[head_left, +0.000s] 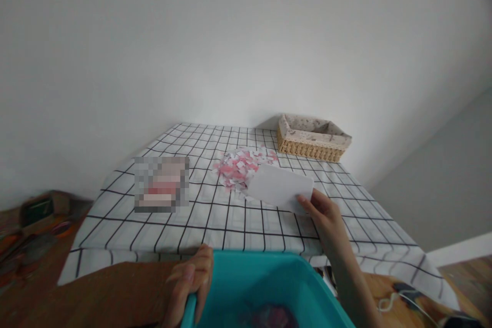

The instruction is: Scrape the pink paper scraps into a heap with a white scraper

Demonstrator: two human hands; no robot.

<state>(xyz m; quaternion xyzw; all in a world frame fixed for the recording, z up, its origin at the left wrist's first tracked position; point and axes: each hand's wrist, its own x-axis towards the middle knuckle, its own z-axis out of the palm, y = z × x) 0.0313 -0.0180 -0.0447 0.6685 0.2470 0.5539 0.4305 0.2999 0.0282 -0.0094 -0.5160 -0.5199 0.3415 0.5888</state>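
My left hand (191, 285) grips the left rim of a teal plastic bin (261, 266) at the table's front edge. Something dark and reddish lies blurred at the bottom of the bin. Above the table, my right hand (323, 210) pinches the right end of a white card (282, 187). The card's far left end reaches the near right side of a heap of pink and white paper scraps (242, 166). Whether the card touches the scraps I cannot tell.
A wicker basket (313, 146) with a cloth lining stands at the back right of the checked tablecloth (230, 220). On the left lies a pixelated flat object (163, 184). Blurred items sit on the floor at far left; a white cable (395, 296) lies lower right.
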